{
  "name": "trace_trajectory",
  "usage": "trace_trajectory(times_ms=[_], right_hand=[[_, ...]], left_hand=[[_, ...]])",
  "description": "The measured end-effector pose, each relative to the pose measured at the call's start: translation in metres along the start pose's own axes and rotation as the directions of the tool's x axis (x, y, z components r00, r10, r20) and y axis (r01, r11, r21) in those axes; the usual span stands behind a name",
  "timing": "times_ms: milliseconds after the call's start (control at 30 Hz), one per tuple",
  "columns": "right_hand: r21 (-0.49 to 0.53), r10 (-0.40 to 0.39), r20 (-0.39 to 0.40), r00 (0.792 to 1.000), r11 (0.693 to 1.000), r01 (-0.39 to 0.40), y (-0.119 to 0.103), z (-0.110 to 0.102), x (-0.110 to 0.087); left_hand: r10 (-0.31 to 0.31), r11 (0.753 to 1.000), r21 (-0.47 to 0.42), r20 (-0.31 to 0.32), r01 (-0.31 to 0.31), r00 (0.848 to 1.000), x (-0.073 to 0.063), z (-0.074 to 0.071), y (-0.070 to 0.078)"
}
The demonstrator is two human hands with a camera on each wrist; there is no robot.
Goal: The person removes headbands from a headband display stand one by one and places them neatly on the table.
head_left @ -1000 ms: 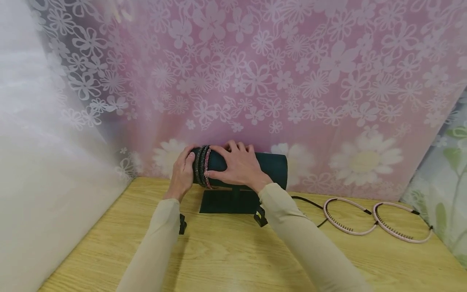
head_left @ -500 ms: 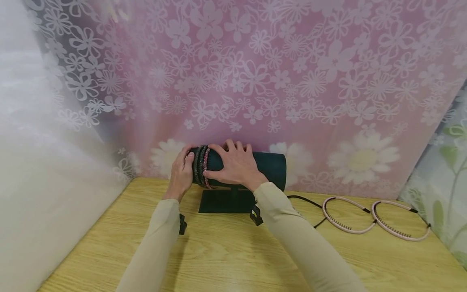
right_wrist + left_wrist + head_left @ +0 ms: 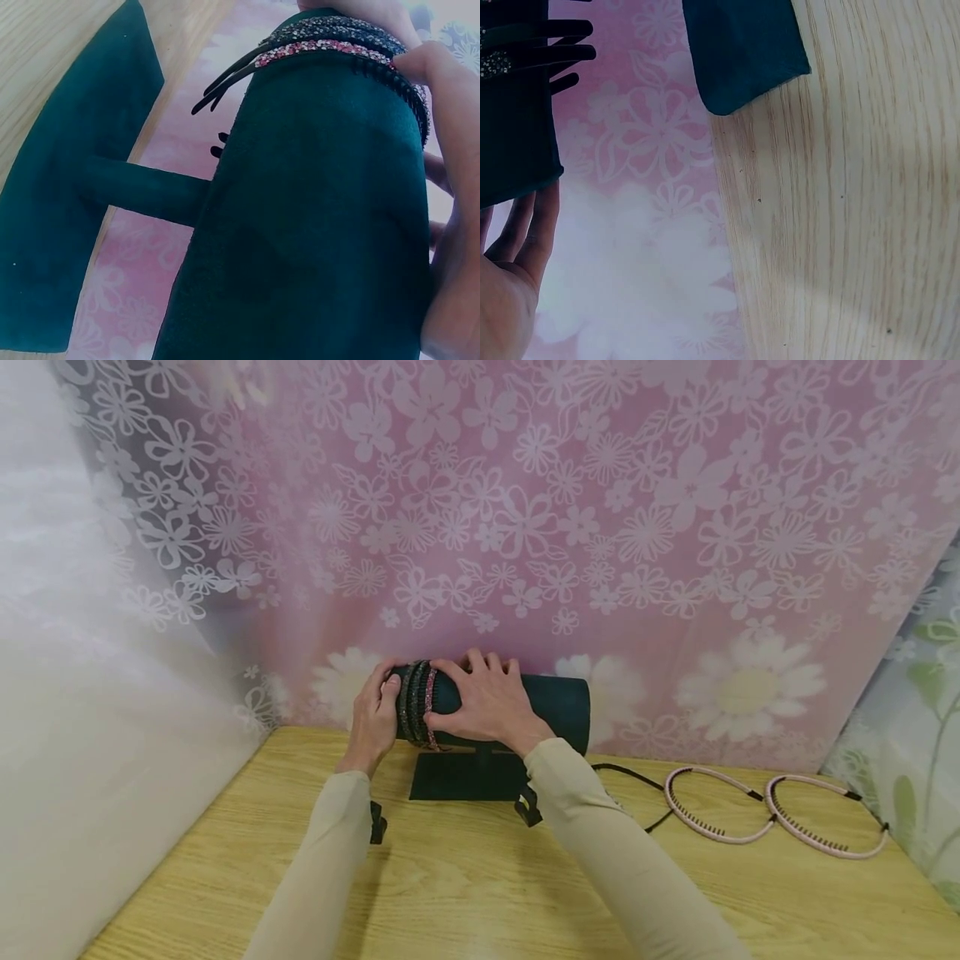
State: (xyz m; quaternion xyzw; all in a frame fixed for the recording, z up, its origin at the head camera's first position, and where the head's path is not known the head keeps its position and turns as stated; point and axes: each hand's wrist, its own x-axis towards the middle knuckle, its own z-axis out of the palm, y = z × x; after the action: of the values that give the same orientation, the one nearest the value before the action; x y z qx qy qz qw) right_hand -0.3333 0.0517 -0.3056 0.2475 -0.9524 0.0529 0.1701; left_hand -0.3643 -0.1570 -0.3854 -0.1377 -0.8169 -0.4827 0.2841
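Note:
A dark green padded roll [image 3: 558, 706] stands on a post above a flat base [image 3: 450, 777]. Near its left end sit several dark glittery headbands [image 3: 412, 702], with a pink glittery headband [image 3: 430, 693] to their right. Black comb teeth run along the pink one's inner edge. My left hand [image 3: 372, 714] grips the roll's left end, thumb in front and other fingers behind it. My right hand [image 3: 487, 702] reaches over the roll, thumb and index finger at the pink headband's edge. In the right wrist view, a fingertip [image 3: 414, 64] touches that headband.
Two pale pink headbands [image 3: 720, 837] with comb teeth lie on the wooden table [image 3: 450, 877] at the right. A black headband [image 3: 630, 772] beside them is partly hidden by my right sleeve [image 3: 600, 818]. A floral curtain [image 3: 525, 527] hangs close behind the stand.
The pink headband and my right thumb have shifted slightly to the right along the roll. My left hand stays at the roll's end.

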Motion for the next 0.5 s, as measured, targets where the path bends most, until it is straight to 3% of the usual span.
trace_trajectory(times_ms=[500], right_hand=[[0.013, -0.006, 0.034, 0.999, 1.000, 0.005, 0.0019, -0.0038, -0.0005]], left_hand=[[-0.010, 1.000, -0.017, -0.013, 0.009, 1.000, -0.0005, 0.0011, 0.0017]])
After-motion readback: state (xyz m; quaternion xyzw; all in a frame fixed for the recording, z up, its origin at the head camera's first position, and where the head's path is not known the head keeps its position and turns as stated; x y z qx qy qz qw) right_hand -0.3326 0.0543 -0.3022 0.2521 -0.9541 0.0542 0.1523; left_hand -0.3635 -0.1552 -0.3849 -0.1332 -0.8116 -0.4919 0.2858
